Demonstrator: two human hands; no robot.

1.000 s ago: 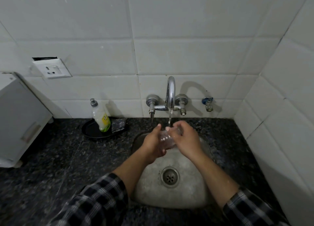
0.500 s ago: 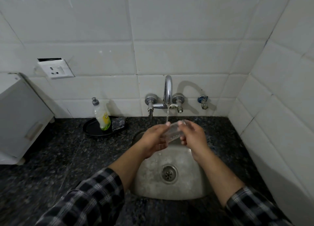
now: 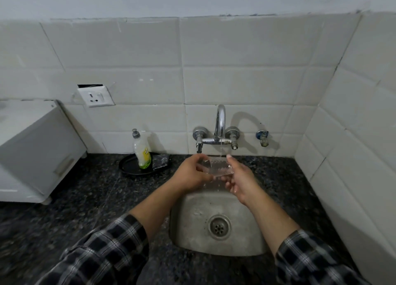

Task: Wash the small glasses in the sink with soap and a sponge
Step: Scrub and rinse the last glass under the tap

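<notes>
A small clear glass lies on its side under the thin stream from the chrome tap, above the back of the steel sink. My left hand grips the glass at its left end. My right hand holds its right end from behind and below, thumb on top. Water drips from the glass into the sink. A soap bottle with a yellow-green label stands on a black tray left of the tap, with a dark sponge beside it.
The sink is set in a dark speckled stone counter. A white box-like appliance stands at the left. A wall socket sits above the tray. A small valve is right of the tap. A tiled wall closes the right side.
The view has tilted upward, so the sink sits lower in the frame. The glass has turned from tilted to lying flatter between both hands under the stream.
</notes>
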